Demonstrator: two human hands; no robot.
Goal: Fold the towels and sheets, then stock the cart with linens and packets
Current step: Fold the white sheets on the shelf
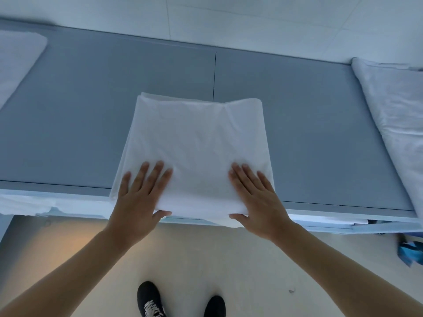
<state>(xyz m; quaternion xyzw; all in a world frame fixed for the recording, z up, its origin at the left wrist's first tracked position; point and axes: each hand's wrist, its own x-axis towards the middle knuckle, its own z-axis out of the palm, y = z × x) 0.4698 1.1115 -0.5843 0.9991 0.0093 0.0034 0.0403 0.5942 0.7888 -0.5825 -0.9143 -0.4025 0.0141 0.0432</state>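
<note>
A folded white sheet (196, 143) lies on the grey table (75, 115), its near edge hanging a little over the table's front edge. My left hand (139, 195) rests flat on the sheet's near left corner, fingers straight and spread, thumb along the front fold. On the near right corner my right hand (256, 197) lies flat the same way, thumb at the front fold. Neither hand holds anything.
More white linen (393, 115) lies at the table's right end, and another white piece (16, 60) at the far left. White cloth (25, 205) hangs over the front edge at left. Blue material (409, 250) sits on the floor at right. My black shoes (151, 300) stand below.
</note>
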